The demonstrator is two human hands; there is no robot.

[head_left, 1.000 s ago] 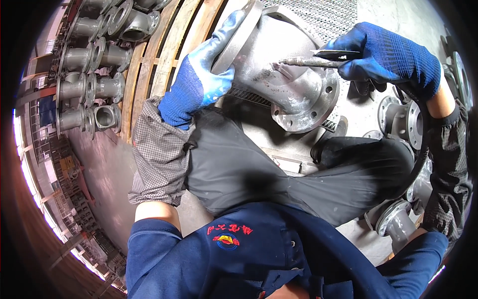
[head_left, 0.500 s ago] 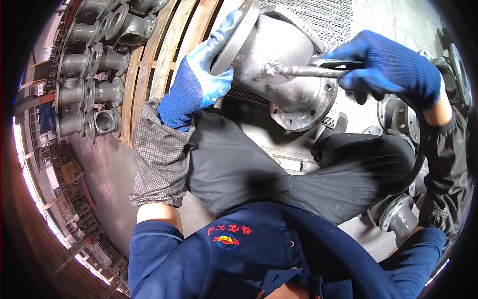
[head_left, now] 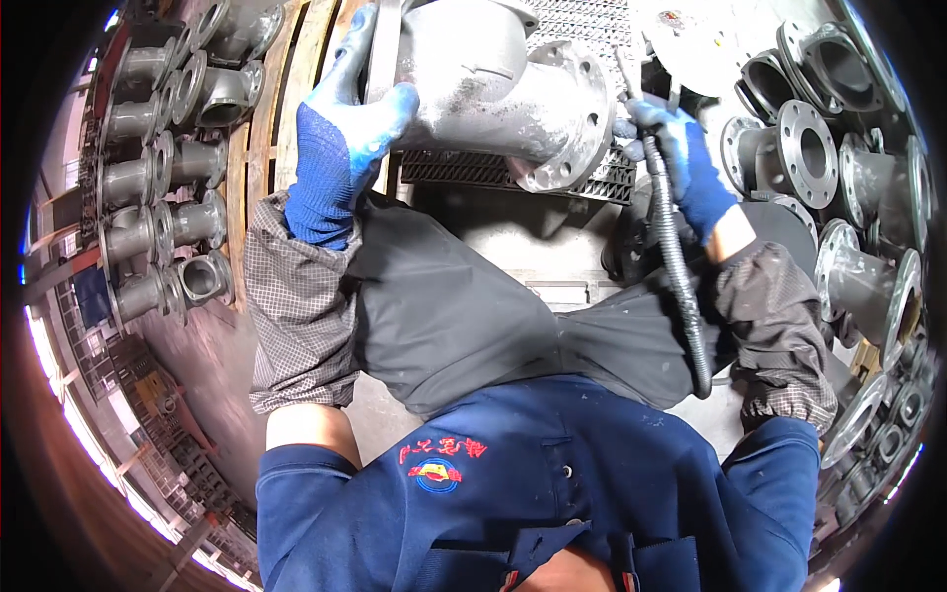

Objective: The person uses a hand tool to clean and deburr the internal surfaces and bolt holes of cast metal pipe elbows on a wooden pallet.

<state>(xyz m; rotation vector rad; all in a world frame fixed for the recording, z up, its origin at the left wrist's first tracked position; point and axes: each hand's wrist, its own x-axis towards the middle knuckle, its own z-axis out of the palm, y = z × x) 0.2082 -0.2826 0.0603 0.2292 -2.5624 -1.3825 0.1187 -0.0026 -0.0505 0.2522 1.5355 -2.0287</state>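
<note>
Left edge: rows of grey flanged fittings (head_left: 128,183) stood stacked, with a slatted wooden pallet (head_left: 264,118) just right of them in the upper left. Left hand (head_left: 345,138), in a blue coated glove, upper left of centre, had the rim of a flange pinched between thumb and fingers. That flange belonged to the grey casting (head_left: 464,109), which lay at top centre over a metal grate (head_left: 592,25), its drilled flange facing right. Right hand (head_left: 681,158), gloved too, upper right of centre, had fingers curled round a slim rod-like tool (head_left: 625,74); tip pointed up, just right of the drilled flange. Dark ribbed hose (head_left: 671,257) ran down from that hand over dark trousers (head_left: 454,296). Right side: more flanged castings (head_left: 811,153) clustered, upper to lower right.
</note>
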